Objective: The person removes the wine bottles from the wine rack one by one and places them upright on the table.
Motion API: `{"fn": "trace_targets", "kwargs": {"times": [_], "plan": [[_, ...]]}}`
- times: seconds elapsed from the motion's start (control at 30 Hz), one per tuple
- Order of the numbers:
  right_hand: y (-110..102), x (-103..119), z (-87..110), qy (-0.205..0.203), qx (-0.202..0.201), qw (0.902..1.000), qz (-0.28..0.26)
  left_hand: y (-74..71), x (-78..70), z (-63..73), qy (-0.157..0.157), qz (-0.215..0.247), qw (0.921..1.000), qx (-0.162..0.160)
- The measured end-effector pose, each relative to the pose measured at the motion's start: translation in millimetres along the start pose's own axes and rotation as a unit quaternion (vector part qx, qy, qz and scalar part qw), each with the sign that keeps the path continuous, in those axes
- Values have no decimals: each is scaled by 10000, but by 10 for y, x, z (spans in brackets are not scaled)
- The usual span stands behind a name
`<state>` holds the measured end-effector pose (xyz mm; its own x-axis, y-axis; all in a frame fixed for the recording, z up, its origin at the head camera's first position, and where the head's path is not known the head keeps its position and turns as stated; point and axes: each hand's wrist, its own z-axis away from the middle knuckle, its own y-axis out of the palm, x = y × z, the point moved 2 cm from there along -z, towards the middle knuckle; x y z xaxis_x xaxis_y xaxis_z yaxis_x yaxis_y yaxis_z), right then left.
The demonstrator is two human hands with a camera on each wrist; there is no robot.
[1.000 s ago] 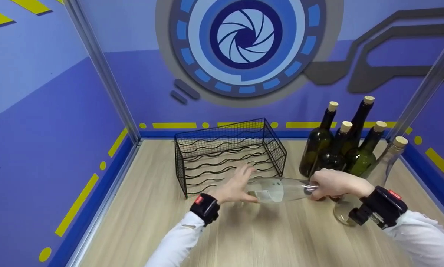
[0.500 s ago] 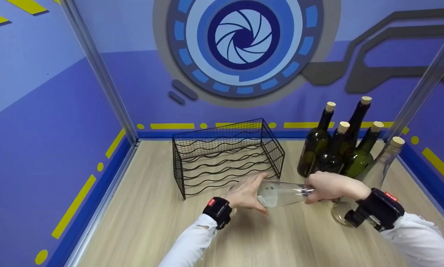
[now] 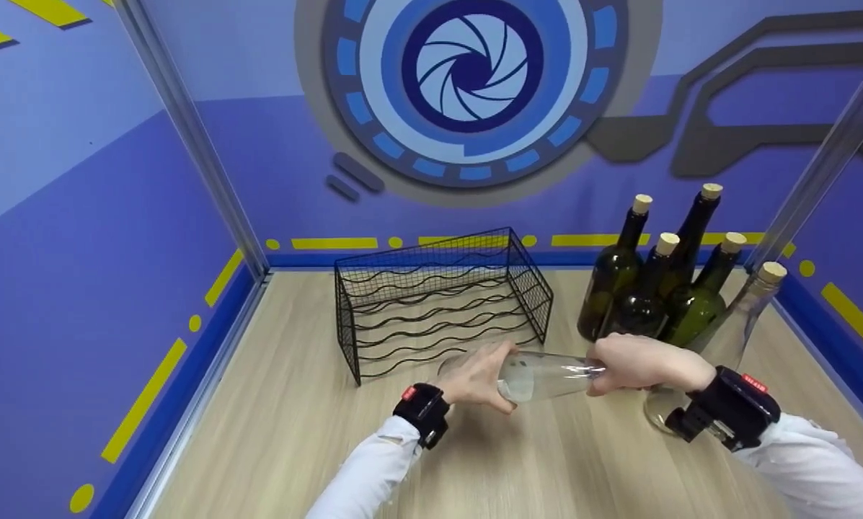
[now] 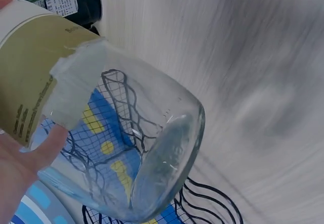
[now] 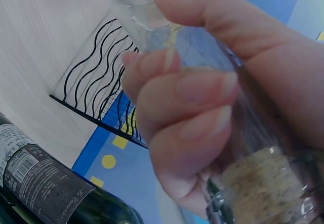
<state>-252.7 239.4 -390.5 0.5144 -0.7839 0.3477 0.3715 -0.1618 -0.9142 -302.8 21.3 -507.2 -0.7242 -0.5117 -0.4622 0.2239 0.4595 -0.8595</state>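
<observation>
A clear glass bottle (image 3: 546, 378) lies sideways between my two hands, in front of a black wire wine rack (image 3: 438, 317). My left hand (image 3: 478, 375) grips its body near the base, thumb and fingers spread round it. In the left wrist view the bottle's base (image 4: 167, 153) points away from that hand, and a torn tan label (image 4: 35, 62) shows on its side. My right hand (image 3: 644, 364) curls its fingers round the neck. A cork (image 5: 266, 186) sits by the mouth end in the right wrist view. The rack has wavy rungs and mesh sides.
Several corked dark bottles (image 3: 633, 303) stand upright at the right, behind my right hand. Another clear corked bottle (image 3: 741, 317) stands at their right, partly behind my right wrist. Blue printed panels (image 3: 258, 158) enclose the wooden table (image 3: 258, 411).
My left hand has moved right along the bottle and closed round its lower body. The right hand keeps the neck and has shifted slightly left.
</observation>
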Motion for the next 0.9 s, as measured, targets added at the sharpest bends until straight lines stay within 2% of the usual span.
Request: {"fn": "trace_targets", "kwargs": {"times": [0.17,0.27,0.43,0.53,0.63,0.73,0.8,0.9], "plan": [[24,20,-14,-16,-5,9999,151,10,5,39,-185,-122,9998,23],[24,32,-13,159,113,9998,34,-2,-1,46,-299,-223,9993,75],[21,57,-28,770,392,9959,-261,-26,-1,52,-251,-222,9994,56],[-3,71,-44,669,250,9974,56,-45,2,62,-139,-267,9995,-7],[-91,105,-39,220,-434,9973,542,-63,15,72,-23,-415,9991,-77],[-233,167,-15,-170,-1411,9865,817,-66,37,93,-83,-521,9985,-114],[-341,215,2,-335,-1991,9755,875,-60,53,114,-296,-502,9982,-152],[-496,271,23,-526,-2688,9604,517,-47,65,141,-758,-91,9967,-290]]}}
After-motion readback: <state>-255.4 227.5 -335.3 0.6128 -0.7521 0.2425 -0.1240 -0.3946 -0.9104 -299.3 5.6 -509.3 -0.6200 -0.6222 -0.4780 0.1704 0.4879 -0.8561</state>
